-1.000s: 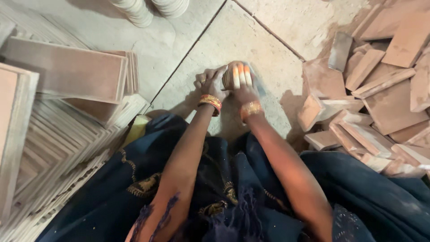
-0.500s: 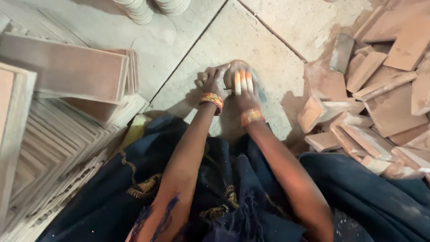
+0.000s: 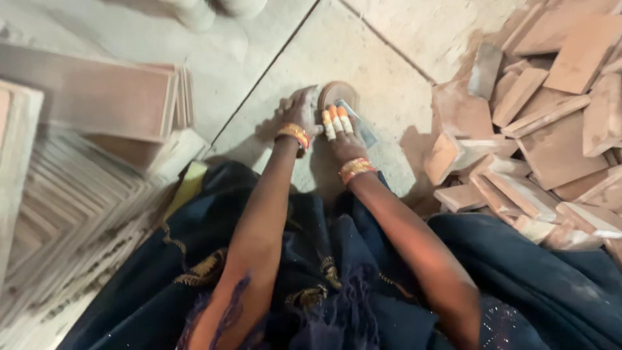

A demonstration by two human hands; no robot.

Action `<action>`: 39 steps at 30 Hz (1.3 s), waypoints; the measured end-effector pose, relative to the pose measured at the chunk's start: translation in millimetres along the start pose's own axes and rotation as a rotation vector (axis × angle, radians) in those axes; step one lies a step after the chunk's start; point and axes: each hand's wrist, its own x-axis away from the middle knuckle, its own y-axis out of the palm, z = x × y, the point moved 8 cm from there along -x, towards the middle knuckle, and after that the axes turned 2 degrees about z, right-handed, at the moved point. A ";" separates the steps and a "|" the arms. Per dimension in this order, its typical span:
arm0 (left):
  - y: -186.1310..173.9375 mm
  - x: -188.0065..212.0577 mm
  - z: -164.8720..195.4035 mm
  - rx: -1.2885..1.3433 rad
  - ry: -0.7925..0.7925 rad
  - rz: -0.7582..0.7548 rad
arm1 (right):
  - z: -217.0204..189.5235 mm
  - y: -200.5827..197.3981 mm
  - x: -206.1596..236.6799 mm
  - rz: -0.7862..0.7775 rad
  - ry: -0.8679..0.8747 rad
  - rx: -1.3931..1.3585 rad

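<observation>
Person seen from above. Both forearms are bare. The left hand (image 3: 299, 111) carries gold and orange bangles at the wrist; the right hand (image 3: 343, 137) carries similar bangles, and three of its fingers (image 3: 338, 122) are wrapped in orange and white tape. The lap is covered by dark navy cloth with gold embroidery and a frayed fringe.

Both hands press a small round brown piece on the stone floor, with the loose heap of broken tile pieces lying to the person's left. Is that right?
Not quite. In the head view the loose heap of tile pieces lies to the person's right, not left; neat tile stacks are on the left. The left hand and right hand do press the small round brown piece on the floor.
</observation>
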 end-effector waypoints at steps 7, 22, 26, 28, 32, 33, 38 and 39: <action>6.0 -10.4 -3.9 0.142 0.139 -0.064 | 17.7 17.3 -20.1 -0.200 0.007 -0.048; 9.3 -3.3 -7.4 -0.197 -0.174 -0.126 | 20.9 30.7 37.0 -0.322 0.255 -0.075; 11.9 -3.4 -4.9 -0.303 -0.137 -0.086 | 85.0 31.0 65.3 -0.505 0.769 -0.316; 17.1 -1.5 -0.4 -0.350 -0.052 -0.069 | 114.6 21.5 71.5 -0.260 0.967 -0.534; 19.5 -2.8 24.7 -0.332 0.204 0.001 | 121.4 14.2 66.0 0.277 0.939 -0.961; 25.7 -6.0 24.5 -0.404 0.178 -0.075 | 114.3 9.7 61.1 0.386 0.862 -0.952; 37.4 -10.7 30.4 -0.524 0.160 -0.243 | 93.9 25.6 62.8 0.308 1.043 -1.011; 39.3 -11.2 29.6 -0.536 0.150 -0.252 | 91.2 25.4 61.5 0.262 1.038 -0.981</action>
